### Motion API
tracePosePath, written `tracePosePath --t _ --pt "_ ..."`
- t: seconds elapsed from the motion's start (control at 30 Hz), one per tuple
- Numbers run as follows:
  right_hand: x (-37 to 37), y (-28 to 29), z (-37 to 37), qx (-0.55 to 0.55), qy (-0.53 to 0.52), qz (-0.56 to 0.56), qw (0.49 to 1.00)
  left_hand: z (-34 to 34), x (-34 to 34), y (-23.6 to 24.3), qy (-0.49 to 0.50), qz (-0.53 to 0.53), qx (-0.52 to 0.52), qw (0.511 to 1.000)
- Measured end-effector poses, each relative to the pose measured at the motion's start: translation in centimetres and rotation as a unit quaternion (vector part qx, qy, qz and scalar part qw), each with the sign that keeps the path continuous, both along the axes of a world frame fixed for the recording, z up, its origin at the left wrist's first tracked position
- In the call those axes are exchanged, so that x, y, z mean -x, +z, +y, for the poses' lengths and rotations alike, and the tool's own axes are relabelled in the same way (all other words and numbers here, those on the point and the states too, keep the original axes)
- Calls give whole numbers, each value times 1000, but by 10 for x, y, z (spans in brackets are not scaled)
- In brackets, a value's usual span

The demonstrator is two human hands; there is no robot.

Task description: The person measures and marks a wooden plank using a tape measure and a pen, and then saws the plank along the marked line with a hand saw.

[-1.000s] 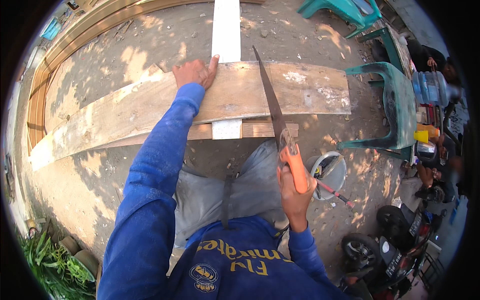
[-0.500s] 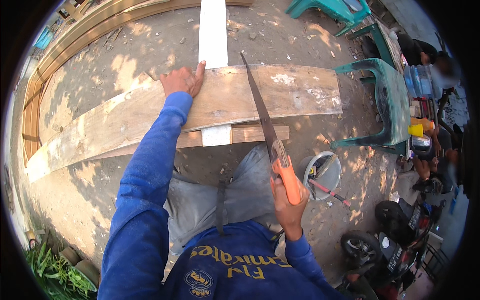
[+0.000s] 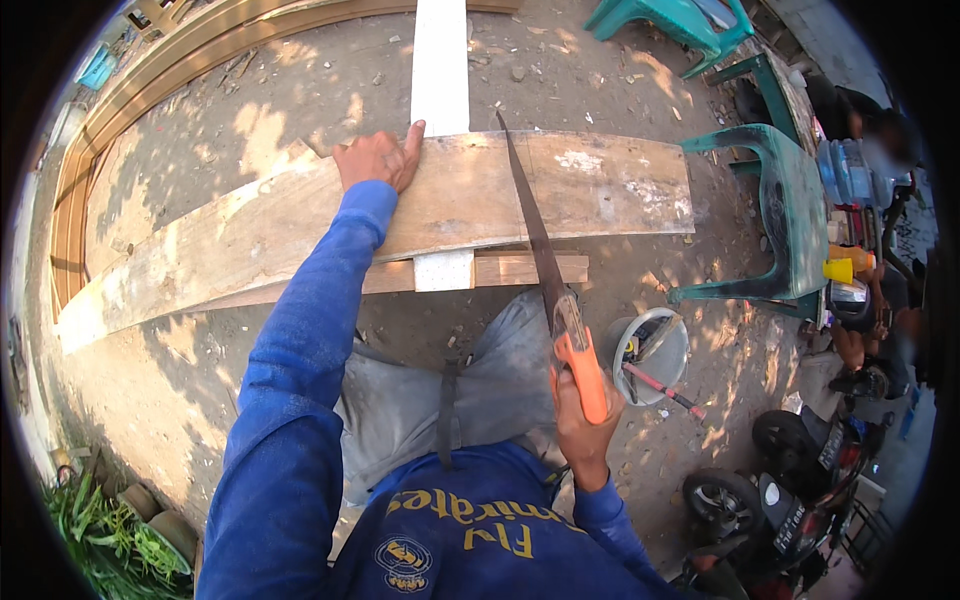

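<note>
Left hand: the left hand (image 3: 378, 160) lies flat, fingers spread, pressing the wooden plank (image 3: 300, 230).
Right hand: the right hand (image 3: 583, 425) is clenched around the orange grip of the handsaw (image 3: 548, 275).
Saw: its blade crosses the plank (near the right end), tilted.
Plank: rests across a white board (image 3: 441, 70) on dirt ground.
Nearby: bucket (image 3: 650, 350), green plastic chair (image 3: 775, 215).

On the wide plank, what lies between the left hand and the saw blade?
In the head view, only bare plank surface lies between the left hand and the saw blade; a white board passes under the plank there.
</note>
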State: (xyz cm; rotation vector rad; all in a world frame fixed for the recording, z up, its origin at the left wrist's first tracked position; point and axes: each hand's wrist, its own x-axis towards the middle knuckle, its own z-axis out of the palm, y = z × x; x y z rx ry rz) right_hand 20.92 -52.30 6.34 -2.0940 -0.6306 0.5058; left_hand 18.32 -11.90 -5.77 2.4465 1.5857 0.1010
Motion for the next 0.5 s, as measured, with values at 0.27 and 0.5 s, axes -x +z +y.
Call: tracePosePath --t 0.27,0.5 --pt "-88 -48 113 -84 3 12 996 -4 -21 2 -22 -14 -18 1000" --pt "4 8 -2 0 -15 23 1000 1 0 11 -2 7 61 998"
